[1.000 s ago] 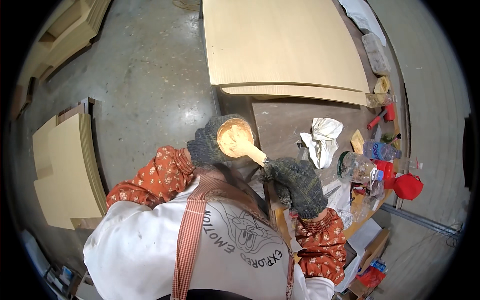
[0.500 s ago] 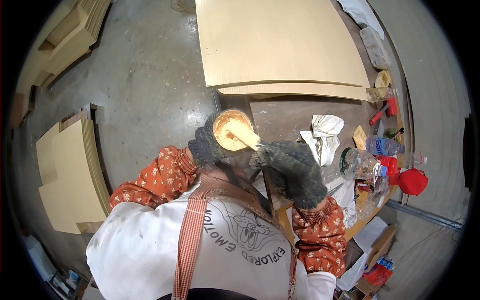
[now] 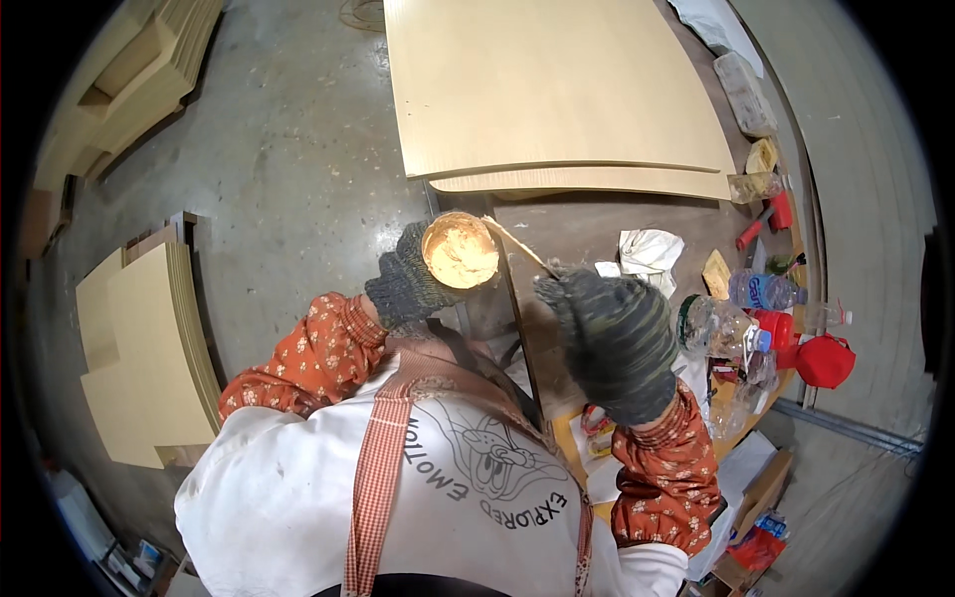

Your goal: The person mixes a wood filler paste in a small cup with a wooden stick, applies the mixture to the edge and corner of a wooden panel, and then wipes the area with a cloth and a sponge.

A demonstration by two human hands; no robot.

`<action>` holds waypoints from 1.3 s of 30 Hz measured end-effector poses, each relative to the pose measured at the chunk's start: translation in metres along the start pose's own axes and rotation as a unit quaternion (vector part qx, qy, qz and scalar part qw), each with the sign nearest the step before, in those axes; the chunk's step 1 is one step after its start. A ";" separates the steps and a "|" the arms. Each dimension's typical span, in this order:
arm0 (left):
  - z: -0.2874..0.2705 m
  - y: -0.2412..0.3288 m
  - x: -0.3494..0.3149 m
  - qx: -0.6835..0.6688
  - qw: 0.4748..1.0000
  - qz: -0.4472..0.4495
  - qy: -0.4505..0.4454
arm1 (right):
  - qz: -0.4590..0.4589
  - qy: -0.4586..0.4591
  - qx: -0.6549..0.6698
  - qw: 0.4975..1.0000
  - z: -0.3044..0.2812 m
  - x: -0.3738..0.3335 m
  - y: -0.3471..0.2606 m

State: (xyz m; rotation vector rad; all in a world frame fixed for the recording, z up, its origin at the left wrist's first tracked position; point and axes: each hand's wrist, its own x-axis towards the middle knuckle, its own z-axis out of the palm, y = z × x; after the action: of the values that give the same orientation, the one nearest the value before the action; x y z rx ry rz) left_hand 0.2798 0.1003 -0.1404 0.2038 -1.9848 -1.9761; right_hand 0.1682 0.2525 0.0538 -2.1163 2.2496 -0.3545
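Observation:
My left hand (image 3: 403,287), in a dark grey knitted glove, is wrapped round the left side of a round tub (image 3: 460,215). Orange-tan putty (image 3: 461,251) fills much of the tub, its surface rough and scooped. My right hand (image 3: 609,343), gloved alike, grips a thin putty knife (image 3: 519,246) smeared with the same putty. Its blade shows almost edge-on, slanting up and left so that the tip lies beside the tub's upper right rim. Whether tip and rim touch, I cannot tell. The gripped end is hidden inside the glove.
Pale wood-coloured panels (image 3: 557,90) lie stacked on the worktable (image 3: 557,221) ahead. A crumpled white cloth (image 3: 652,254), clear plastic bottles (image 3: 718,326) and a red lidded container (image 3: 826,361) crowd its right side. More panels (image 3: 149,348) are stacked on the floor at left.
My right hand has moved right and slightly down, bringing the putty knife out of the putty to the tub's right edge. The tub stays in my left hand, nearly unmoved.

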 end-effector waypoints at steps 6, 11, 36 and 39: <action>0.007 0.021 0.004 0.088 0.993 0.015 0.073 | 0.003 -0.021 -0.046 0.999 0.032 -0.002 -0.013; 0.001 0.031 0.001 0.032 0.996 -0.017 0.087 | 0.000 -0.073 -0.017 0.997 0.028 -0.022 -0.003; -0.014 0.027 -0.004 0.217 0.945 0.232 0.084 | -0.093 -0.113 0.018 0.989 0.020 -0.020 0.024; -0.015 0.029 -0.005 0.283 0.940 0.180 0.067 | -0.077 -0.134 0.067 0.986 0.021 -0.016 0.012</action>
State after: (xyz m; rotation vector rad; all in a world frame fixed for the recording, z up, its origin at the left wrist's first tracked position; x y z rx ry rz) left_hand 0.2928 0.0884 -0.1130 0.0918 -2.2566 -1.1107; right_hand 0.1618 0.2660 0.0286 -2.1280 1.8718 -0.2039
